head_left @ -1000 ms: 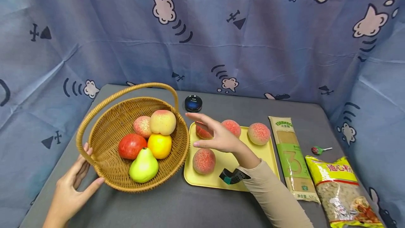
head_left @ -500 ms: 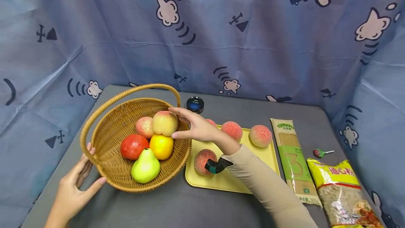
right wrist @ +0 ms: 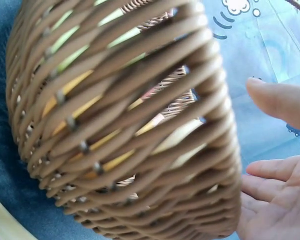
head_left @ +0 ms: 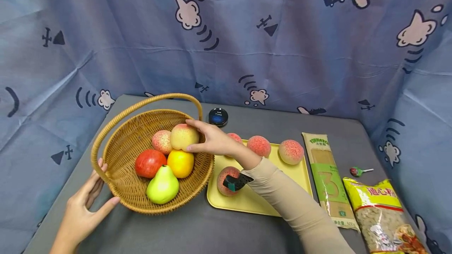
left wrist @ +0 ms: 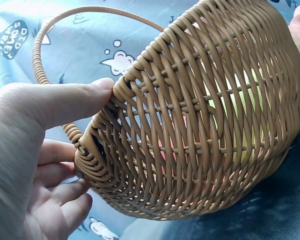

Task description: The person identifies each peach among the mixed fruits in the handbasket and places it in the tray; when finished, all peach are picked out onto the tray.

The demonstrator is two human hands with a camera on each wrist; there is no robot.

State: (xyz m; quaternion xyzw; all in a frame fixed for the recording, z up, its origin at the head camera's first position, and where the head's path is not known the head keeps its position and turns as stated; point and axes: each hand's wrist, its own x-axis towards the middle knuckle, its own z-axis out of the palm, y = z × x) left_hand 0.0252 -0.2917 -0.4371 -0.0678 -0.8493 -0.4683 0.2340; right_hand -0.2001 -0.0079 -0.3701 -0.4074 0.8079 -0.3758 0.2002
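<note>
A wicker basket (head_left: 121, 128) with an arched handle stands on the left of the table. Inside are a red apple-like fruit (head_left: 150, 164), a green pear (head_left: 163, 185), an orange (head_left: 180, 164), a small peach (head_left: 162, 142) and a large yellowish peach (head_left: 183, 138) on top. My left hand (head_left: 84, 205) holds the basket's left end, thumb on the rim and fingers by the handle base in the left wrist view. Reaching over the basket's right side, my right hand (head_left: 211, 140) grips the large peach between thumb and fingers. The basket wall hides that peach's contact in the right wrist view.
Right of the basket lies a yellow tray (head_left: 254, 205) with several peaches, one (head_left: 291, 152) near its far right corner. Behind stands a tuna tin (head_left: 218, 117). Further right are a noodle packet (head_left: 330, 181), a lollipop (head_left: 357, 171) and a pasta bag (head_left: 385, 216).
My right hand has moved left from above the tray to the large peach in the basket. That peach has turned slightly. My left hand stays at the basket.
</note>
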